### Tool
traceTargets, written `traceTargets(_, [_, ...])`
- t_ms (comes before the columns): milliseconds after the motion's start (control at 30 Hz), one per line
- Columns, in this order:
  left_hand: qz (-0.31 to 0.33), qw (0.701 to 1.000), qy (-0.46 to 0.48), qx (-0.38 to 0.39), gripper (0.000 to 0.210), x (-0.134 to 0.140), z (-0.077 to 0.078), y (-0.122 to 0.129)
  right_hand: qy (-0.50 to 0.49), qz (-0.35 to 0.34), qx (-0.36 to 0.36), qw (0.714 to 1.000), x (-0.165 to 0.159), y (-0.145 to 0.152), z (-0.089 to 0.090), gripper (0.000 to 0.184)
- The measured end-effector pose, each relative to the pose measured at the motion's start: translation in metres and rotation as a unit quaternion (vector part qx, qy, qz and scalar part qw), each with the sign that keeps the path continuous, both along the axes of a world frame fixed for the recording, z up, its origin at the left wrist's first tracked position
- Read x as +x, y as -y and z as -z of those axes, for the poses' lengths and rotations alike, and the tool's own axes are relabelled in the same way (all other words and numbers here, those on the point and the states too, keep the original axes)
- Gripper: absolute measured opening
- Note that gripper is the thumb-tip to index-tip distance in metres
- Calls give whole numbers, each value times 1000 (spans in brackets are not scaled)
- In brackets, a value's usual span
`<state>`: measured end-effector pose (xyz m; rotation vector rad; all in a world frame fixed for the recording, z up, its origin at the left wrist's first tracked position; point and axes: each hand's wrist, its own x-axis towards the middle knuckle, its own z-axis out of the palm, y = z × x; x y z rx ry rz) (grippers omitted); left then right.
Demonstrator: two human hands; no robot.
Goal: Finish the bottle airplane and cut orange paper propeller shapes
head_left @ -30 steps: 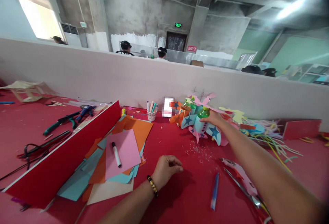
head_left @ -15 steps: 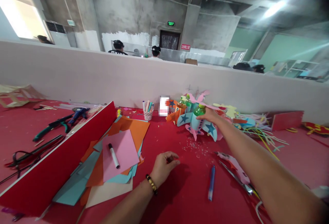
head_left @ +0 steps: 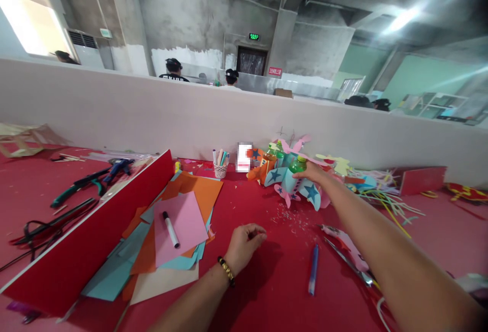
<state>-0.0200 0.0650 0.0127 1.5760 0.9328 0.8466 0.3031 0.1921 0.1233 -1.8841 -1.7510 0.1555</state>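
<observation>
Right hand (head_left: 313, 172) was on the blue paper-winged bottle (head_left: 290, 183), one o'clock on the bench (head_left: 270, 296), fingers half curled; couldn't tell if gripped. Left hand (head_left: 244, 245) hung loosely curled, empty, near twelve. Step looked like bottle handling; any shift called for clearing the orange bottle (head_left: 268, 163) at its ten.

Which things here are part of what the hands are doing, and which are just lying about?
Seemingly in use:
- blue-wrapped green bottle, with the right hand's fingers against it; the grip is partly hidden

Seemingly lying about:
- white marker on the pink sheet
- blue pen
- patterned cup of pens

The left hand shows nothing in it.
</observation>
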Motion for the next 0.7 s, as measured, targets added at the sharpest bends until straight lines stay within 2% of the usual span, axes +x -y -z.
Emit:
traceTargets(367, [-23, 1000, 6, 4, 21, -2, -4, -1, 0, 7, -16, 1000, 4, 3, 3, 66])
traceTargets(567, [-1, 999, 32, -41, 25, 1, 1, -1, -10, 9, -21, 1000, 8, 5, 5, 65])
traceTargets(700, [16, 996, 60, -65, 17, 2, 3, 0, -15, 8, -8, 1000, 6, 6, 4, 65])
